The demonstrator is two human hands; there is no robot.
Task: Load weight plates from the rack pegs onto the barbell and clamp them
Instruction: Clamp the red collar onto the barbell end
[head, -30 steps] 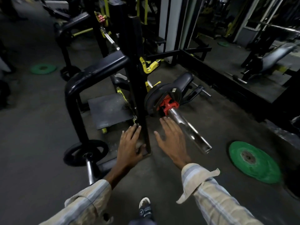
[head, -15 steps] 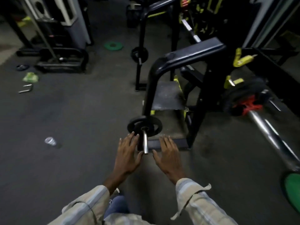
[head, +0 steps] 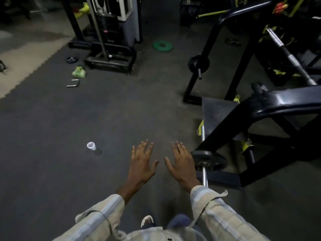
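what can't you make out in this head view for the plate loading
- Barbell: the right frame edge cuts it off, so loaded plates and clamp are unseen.
- Black plate on the near peg: markings too dark to read.
- Left hand and right hand: open, holding nothing.

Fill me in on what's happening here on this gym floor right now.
A person is looking down at a dark gym floor with both hands out, open and empty. The left hand and right hand hover palm down above the floor. Just right of the right hand, a small black weight plate sits on a rack peg low on the black rack. No plate is held yet. A green plate lies farther off.
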